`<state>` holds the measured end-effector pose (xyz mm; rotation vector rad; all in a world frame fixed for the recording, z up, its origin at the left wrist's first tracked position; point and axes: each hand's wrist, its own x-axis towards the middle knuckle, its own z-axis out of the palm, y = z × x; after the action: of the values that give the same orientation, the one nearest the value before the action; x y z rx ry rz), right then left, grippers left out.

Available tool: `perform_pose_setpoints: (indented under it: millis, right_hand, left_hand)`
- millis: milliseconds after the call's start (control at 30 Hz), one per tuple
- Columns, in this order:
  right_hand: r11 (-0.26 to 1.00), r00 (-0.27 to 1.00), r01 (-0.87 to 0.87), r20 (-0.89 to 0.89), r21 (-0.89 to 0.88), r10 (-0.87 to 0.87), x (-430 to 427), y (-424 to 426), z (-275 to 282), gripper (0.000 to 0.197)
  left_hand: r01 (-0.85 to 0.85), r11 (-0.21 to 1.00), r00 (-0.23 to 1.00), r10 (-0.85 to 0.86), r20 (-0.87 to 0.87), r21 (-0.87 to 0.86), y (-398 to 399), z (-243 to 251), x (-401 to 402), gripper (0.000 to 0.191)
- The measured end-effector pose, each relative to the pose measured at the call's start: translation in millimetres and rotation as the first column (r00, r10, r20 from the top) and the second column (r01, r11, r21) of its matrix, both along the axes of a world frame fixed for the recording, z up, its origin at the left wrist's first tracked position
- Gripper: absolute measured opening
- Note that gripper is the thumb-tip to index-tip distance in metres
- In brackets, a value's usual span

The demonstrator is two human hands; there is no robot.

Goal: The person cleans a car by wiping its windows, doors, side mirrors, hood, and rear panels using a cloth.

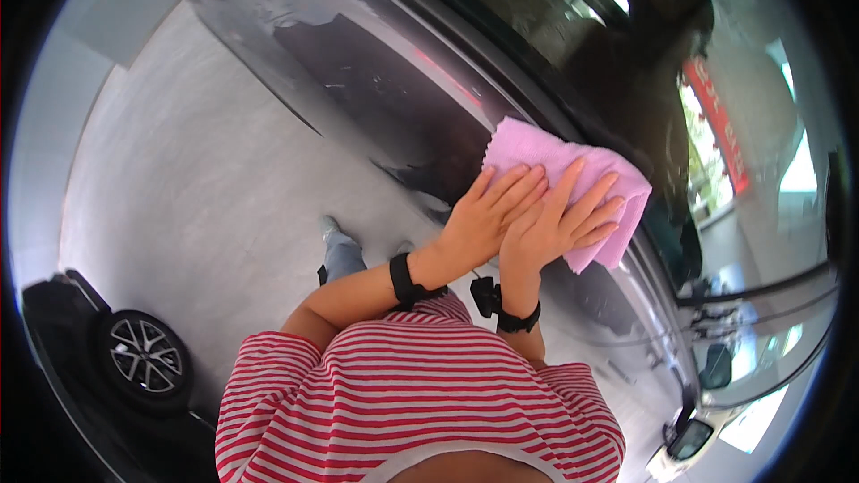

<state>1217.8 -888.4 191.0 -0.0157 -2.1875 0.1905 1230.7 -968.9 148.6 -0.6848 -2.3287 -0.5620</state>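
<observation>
A folded pink cloth [537, 141] lies against the dark car door [402, 87], just below the side window [577, 74]. My left hand [486, 221] rests with its fingers on the lower left part of the cloth. Beside it, my right hand [560, 218] is spread flat on the middle and right of the cloth, fingers apart. The two hands touch where the right thumb side meets the left fingers. Both palms press on the cloth rather than grip it. Each wrist wears a black strap.
A black car with a spoked wheel [145, 355] stands on the grey floor [168, 168] at the lower left. The near car's body runs diagonally across the view. A light-coloured car with a side mirror [691, 439] is at the lower right. My feet stand beside the near car.
</observation>
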Motion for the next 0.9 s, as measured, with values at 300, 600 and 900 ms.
perform_pose_setpoints:
  millis: [300, 600, 900]
  right_hand:
    - [0.98, 0.997, 0.048, -0.071, 0.192, -0.035, -8.8, -1.4, 16.7, 0.039]
    - [0.978, 0.99, -0.112, -0.06, 0.178, 0.124, 2.7, -5.2, 24.9, 0.042]
    - [0.88, 0.93, -0.362, 0.056, 0.308, 0.362, 75.8, -25.4, 60.0, 0.043]
  left_hand:
    - [-0.048, 0.994, 0.998, 0.052, -0.039, 0.101, -1.9, 20.3, -0.2, 0.065]
    - [-0.114, 0.99, 0.993, 0.117, -0.028, 0.086, -3.6, 27.2, 23.7, 0.065]
    - [-0.347, 0.937, 0.917, 0.33, 0.225, 0.041, 13.3, 41.4, 90.4, 0.07]
